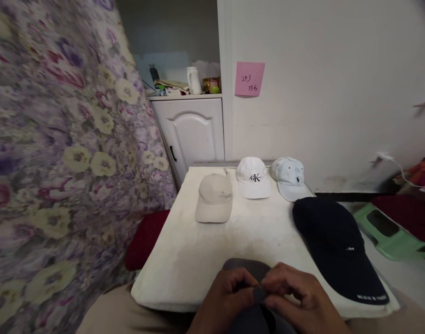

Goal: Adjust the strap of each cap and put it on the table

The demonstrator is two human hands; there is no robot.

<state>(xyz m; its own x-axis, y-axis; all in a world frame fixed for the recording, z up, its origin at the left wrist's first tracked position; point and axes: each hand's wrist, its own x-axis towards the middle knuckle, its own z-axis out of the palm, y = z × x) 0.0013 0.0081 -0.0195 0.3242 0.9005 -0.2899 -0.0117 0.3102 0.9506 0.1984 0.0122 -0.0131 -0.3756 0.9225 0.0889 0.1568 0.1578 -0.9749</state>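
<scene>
1. Two hands are seen at the near edge of the table, the left hand (229, 294) and the right hand (299, 294). By the thumb and fingers of each, pressed together, one small grey strap (260, 294) is pinched.
2. One dark grey cap (247, 265), to which the strap belongs, is held under the hands, and it is partly hidden by them.
3. Five caps are counted in total. The navy cap (332, 246) is placed on the right side; its crown is extended across the right edge, and its brim is pointed to the near right corner.
4. Between the grey cap and the farther caps, a wide stretch of white cloth (184, 260) is shown, continued to the left edge.
5. Three caps are set farther: one beige cap (215, 197), one white cap (253, 178) with "CK" letters, and one pale blue cap (290, 178) near the far right corner. Between the beige and white ones, only a narrow gap is left.
6. Behind, one cabinet door (194, 134) and one pink note (250, 79) are seen.
</scene>
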